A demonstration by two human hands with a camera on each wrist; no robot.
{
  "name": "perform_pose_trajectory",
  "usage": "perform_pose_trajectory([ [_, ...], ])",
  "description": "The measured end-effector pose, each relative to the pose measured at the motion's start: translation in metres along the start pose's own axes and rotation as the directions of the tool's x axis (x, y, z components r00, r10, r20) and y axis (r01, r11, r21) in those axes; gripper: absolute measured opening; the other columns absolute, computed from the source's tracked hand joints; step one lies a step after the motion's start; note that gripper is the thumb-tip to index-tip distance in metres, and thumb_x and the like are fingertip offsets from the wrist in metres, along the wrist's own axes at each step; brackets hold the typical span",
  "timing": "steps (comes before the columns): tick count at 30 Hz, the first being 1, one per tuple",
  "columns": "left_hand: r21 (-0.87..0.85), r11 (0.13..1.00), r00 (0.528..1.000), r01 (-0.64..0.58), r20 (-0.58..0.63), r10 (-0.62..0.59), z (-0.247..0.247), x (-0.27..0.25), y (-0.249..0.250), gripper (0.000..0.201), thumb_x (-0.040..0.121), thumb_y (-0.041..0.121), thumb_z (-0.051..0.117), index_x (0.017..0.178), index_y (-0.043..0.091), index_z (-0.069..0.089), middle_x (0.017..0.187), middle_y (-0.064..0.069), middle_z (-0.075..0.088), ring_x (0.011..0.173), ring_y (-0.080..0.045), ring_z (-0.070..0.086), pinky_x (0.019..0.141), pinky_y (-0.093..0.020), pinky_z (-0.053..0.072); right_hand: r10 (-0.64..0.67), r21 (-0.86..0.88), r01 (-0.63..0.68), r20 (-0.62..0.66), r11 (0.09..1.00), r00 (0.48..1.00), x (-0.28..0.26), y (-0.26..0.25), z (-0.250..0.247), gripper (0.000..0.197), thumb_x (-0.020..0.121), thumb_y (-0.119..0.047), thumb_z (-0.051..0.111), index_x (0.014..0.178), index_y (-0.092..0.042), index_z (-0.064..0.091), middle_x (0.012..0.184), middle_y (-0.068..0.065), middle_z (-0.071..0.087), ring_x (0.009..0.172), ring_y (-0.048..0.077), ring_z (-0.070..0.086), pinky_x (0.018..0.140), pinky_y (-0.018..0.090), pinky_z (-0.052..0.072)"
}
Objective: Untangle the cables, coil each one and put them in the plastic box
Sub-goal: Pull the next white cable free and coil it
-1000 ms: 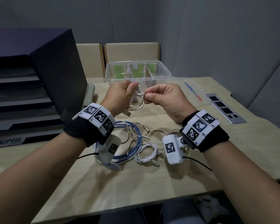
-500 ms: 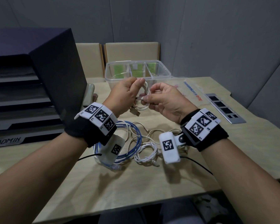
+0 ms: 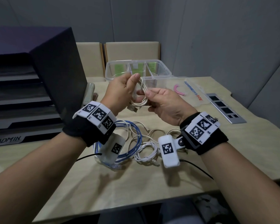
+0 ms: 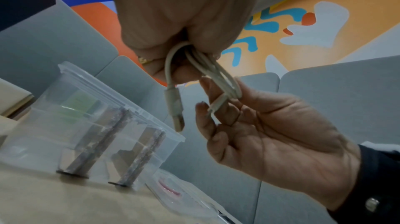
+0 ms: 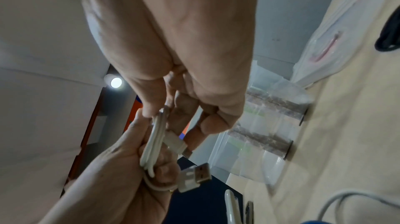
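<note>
A coiled white USB cable hangs between both hands above the table, in front of the clear plastic box. My left hand grips the top of the coil, its USB plug dangling. My right hand pinches the coil's lower side with thumb and fingers; the USB plug points out below. On the table beneath lie a blue cable coil and tangled white cables.
A dark filing tray unit stands at the left, with a stapler beside it. The box lid with a pink band lies right of the box, and a grey socket strip further right. Chairs stand behind the table.
The cable's loose end has been gathered into the coil. Both hands rose slightly toward the box, and the right hand shifted from pinching the end to holding the coil.
</note>
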State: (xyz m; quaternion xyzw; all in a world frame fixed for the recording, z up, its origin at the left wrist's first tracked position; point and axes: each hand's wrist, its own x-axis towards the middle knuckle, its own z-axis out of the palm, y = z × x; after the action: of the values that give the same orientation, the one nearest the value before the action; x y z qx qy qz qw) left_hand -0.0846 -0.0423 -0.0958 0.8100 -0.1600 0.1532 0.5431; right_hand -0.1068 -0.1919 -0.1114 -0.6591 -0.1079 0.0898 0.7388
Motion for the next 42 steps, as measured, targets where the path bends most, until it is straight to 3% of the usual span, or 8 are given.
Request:
perform_pose_trajectory([
  [10,-0.027,1.0,0.997,0.016,0.074,-0.014,-0.001,0.009,0.001,0.039,0.096,0.041,0.045,0.088,0.005,0.058,0.051,0.002,0.048,0.046,-0.013,0.048,0.047,-0.025,0.04,0.047,-0.041,-0.051,-0.09,0.998,0.995,0.003,-0.004,0.002,0.01,0.087,-0.009,0.063,0.079,-0.005,0.065,0.058,0.001,0.064,0.047,0.01,0.048,0.05,0.022,0.03],
  [15,-0.258,0.945,0.959,0.201,0.249,-0.135,-0.007,0.003,-0.002,0.022,0.095,0.028,0.049,0.1,0.006,0.048,0.076,-0.007,0.061,0.057,-0.015,0.058,0.053,-0.026,0.053,-0.003,0.002,0.004,-0.262,1.0,0.965,0.009,-0.005,-0.006,0.009,0.086,-0.008,0.064,0.079,-0.003,0.066,0.064,0.006,0.062,0.049,0.012,0.047,0.049,0.023,0.033],
  [18,-0.282,0.934,0.964,0.218,0.214,-0.16,-0.011,-0.001,-0.004,0.008,0.093,0.011,0.053,0.097,0.007,0.048,0.08,-0.012,0.061,0.059,-0.013,0.061,0.054,-0.021,0.052,-0.009,0.039,0.022,-0.321,0.999,0.947,0.012,-0.005,-0.012,0.01,0.088,-0.008,0.063,0.08,-0.001,0.064,0.067,0.008,0.063,0.045,0.011,0.05,0.043,0.019,0.035],
  [26,0.236,0.97,0.97,0.067,0.211,-0.118,-0.03,0.002,-0.018,0.008,0.083,0.014,0.07,0.078,0.019,0.065,0.077,-0.003,0.07,0.076,-0.022,0.066,0.082,-0.04,0.054,0.03,0.051,-0.016,-0.29,0.999,0.957,0.01,-0.003,-0.021,0.017,0.094,-0.009,0.054,0.079,-0.005,0.061,0.069,0.008,0.058,0.046,0.01,0.052,0.046,0.018,0.041],
  [32,0.536,0.844,0.988,-0.001,0.13,-0.081,-0.032,0.002,-0.019,0.005,0.085,0.021,0.068,0.083,0.016,0.069,0.072,0.003,0.063,0.068,-0.01,0.059,0.063,-0.02,0.044,0.046,0.069,-0.035,-0.165,0.997,0.985,0.007,-0.007,-0.018,0.018,0.096,-0.01,0.052,0.082,-0.002,0.061,0.065,0.005,0.057,0.048,0.011,0.052,0.048,0.019,0.043],
  [36,-0.061,0.963,0.965,0.261,-0.01,-0.263,-0.028,0.003,-0.016,0.006,0.088,0.005,0.062,0.081,0.004,0.061,0.079,-0.013,0.067,0.07,-0.02,0.069,0.067,-0.025,0.058,0.066,0.041,-0.062,-0.121,0.997,0.99,0.004,-0.006,-0.016,0.017,0.096,-0.007,0.05,0.085,-0.001,0.061,0.066,0.006,0.058,0.048,0.012,0.052,0.047,0.018,0.044],
  [38,-0.363,0.878,0.944,0.313,0.012,-0.331,-0.025,0.002,-0.011,0.011,0.089,0.0,0.058,0.079,0.003,0.055,0.076,-0.014,0.063,0.062,-0.016,0.068,0.06,-0.021,0.057,0.065,0.025,-0.062,-0.129,0.998,0.99,0.004,-0.006,-0.015,0.015,0.096,-0.005,0.05,0.087,-0.001,0.061,0.068,0.006,0.059,0.048,0.011,0.053,0.047,0.018,0.043],
  [42,-0.539,0.763,0.93,0.357,0.128,-0.345,-0.02,-0.001,-0.006,0.014,0.092,0.0,0.051,0.079,0.004,0.051,0.066,-0.008,0.064,0.054,-0.01,0.065,0.055,-0.018,0.056,0.049,0.024,-0.046,-0.145,0.999,0.988,0.005,-0.005,-0.012,0.014,0.095,-0.008,0.052,0.086,-0.002,0.061,0.068,0.008,0.059,0.049,0.012,0.053,0.047,0.018,0.043],
])
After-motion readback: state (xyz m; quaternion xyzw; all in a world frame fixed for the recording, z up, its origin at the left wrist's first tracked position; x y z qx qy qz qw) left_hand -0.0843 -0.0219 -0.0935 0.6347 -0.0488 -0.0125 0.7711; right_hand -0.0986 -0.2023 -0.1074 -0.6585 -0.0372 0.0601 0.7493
